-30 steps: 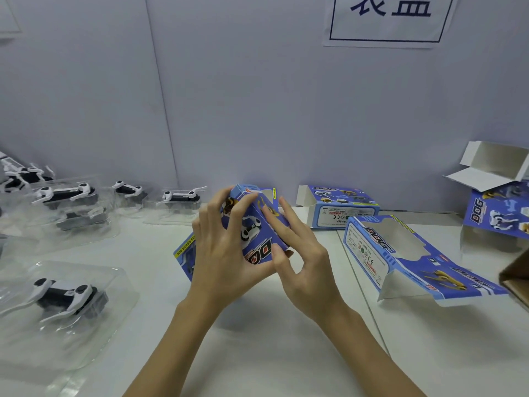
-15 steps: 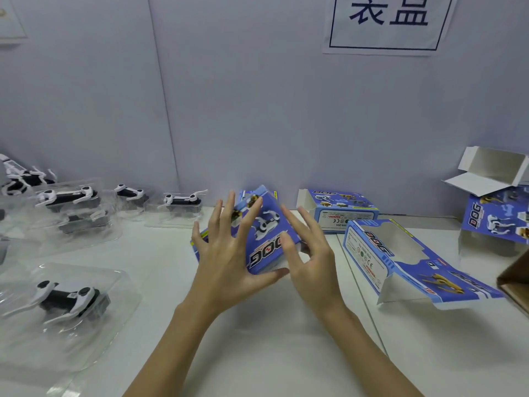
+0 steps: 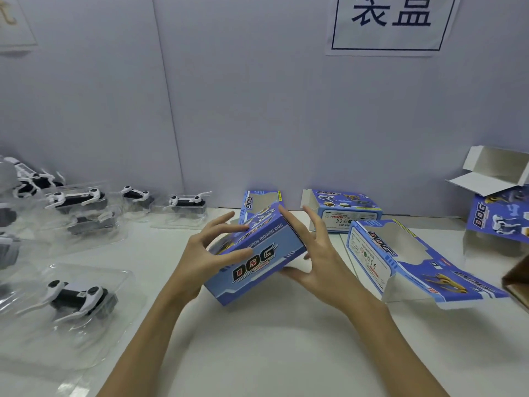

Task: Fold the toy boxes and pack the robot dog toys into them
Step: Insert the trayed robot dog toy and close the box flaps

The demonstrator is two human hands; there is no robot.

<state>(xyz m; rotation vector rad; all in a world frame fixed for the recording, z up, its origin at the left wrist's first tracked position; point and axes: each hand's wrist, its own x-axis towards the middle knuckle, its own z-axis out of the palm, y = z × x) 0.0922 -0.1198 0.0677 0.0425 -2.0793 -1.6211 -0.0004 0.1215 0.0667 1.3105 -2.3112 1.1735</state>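
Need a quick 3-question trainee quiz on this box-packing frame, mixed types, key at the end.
1. True or false: both hands are on the blue box held above the table.
2. Multiple choice: the toy dogs in clear trays, such as the nearest toy dog, lie on which side of the held box? A) the person's left B) the person's right C) behind the wall sign
3. Fill in: the large word printed on the held box's near face is ____.

Key: 1 true, the left hand and right hand grip opposite ends. 2 A. 3 DOG.
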